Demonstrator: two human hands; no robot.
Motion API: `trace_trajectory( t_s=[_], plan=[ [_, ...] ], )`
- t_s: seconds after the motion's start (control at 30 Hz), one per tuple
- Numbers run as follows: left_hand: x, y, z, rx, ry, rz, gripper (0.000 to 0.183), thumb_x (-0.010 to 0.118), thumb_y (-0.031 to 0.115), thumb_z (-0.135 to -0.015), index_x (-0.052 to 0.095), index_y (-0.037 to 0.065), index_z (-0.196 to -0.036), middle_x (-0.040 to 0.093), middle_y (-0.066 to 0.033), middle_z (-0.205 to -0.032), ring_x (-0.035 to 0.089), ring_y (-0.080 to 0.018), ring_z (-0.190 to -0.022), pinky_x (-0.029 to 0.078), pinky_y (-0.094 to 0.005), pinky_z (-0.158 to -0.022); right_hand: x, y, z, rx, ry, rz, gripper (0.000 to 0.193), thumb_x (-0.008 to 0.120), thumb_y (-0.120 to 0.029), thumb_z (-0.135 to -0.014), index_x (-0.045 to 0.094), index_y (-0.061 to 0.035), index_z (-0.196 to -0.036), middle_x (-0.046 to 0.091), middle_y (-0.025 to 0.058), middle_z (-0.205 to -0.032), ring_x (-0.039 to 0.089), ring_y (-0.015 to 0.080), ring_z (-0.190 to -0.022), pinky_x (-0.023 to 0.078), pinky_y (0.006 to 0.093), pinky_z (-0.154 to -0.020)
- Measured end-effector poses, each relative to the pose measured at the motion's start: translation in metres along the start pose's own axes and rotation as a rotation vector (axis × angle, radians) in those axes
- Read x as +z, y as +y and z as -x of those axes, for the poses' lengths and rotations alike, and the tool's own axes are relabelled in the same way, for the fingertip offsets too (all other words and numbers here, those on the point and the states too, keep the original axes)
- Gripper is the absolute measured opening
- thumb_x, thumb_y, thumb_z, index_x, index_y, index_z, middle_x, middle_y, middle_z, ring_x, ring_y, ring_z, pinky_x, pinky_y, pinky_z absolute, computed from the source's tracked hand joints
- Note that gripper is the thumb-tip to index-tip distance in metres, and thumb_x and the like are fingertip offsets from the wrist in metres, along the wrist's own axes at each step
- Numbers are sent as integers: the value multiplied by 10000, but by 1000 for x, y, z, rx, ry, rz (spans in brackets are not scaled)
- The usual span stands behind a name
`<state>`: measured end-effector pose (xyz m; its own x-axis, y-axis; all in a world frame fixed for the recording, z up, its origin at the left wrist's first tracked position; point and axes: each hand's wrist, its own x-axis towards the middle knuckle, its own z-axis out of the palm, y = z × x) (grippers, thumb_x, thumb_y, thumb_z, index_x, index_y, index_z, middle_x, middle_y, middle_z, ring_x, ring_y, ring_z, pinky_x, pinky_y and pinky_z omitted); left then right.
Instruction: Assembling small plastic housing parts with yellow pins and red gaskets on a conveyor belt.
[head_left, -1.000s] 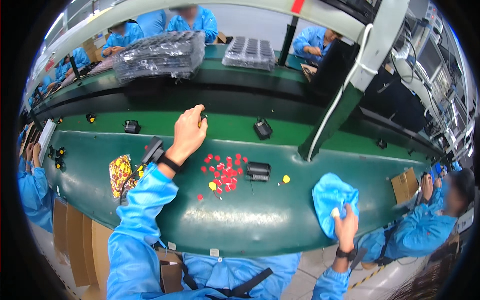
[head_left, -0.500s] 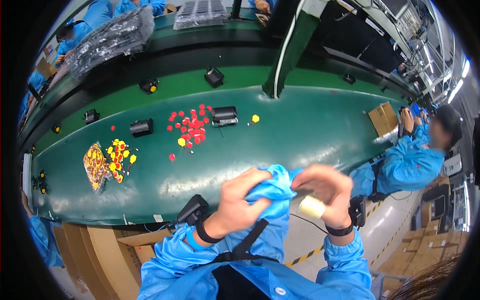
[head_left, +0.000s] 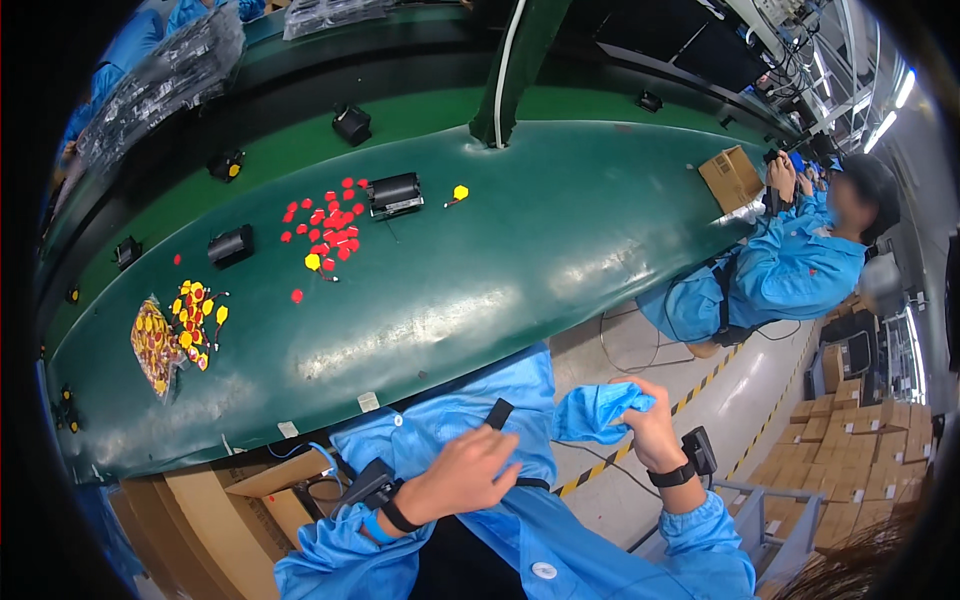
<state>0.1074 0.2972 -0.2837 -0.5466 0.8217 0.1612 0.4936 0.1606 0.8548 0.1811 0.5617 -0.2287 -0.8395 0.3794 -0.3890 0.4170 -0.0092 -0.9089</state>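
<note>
A crumpled blue cloth (head_left: 598,412) is gripped in my right hand (head_left: 652,425), which is closed around one end of it, to the right of my lap and off the table. My left hand (head_left: 465,478) is in front of my waist with its fingers loosely apart and slightly bent, free of the cloth. Just beyond those fingers, a black strap (head_left: 498,413) lies across my blue clothing; whether they touch it I cannot tell. Black bands with small black devices sit on both wrists.
On the green table (head_left: 480,290) lie red pieces (head_left: 335,225), yellow wired pieces (head_left: 190,315), a filled clear bag (head_left: 153,345) and black units (head_left: 394,194). A small carton (head_left: 730,180) stands near a seated co-worker (head_left: 790,265). Cardboard (head_left: 215,510) is below the table's left edge.
My left hand has let go of the blue cloth and moved down and left. The right hand now holds the cloth alone, slightly lower. The view has shifted, bringing more floor into sight.
</note>
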Motion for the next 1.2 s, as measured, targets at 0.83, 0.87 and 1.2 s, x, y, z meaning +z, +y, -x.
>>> trace_trajectory(
  t_s=[0.83,0.87,1.2],
  plan=[
    [-7,24,51,328,-349,-613,152,635,157,-715,558,32,-676,522,-72,-629,554,-223,-649,397,-330,-617,73,81,63,-1,-155,50,290,584,77,-783,575,-16,-1058,595,43,-961,562,109,-937,447,253,-850],
    [-9,23,54,292,-343,-478,168,649,168,-729,558,35,-678,523,-69,-636,557,-223,-659,406,-332,-628,75,81,68,36,-173,32,283,584,77,-785,566,-19,-1050,589,42,-970,560,122,-951,438,259,-866],
    [-8,-29,44,-302,-599,112,326,588,309,-911,595,-11,-846,632,-212,-737,627,-427,-707,477,-505,-617,83,80,100,-8,51,-14,302,618,42,-756,559,-18,-1046,605,47,-934,572,128,-916,450,275,-846]
  ],
)
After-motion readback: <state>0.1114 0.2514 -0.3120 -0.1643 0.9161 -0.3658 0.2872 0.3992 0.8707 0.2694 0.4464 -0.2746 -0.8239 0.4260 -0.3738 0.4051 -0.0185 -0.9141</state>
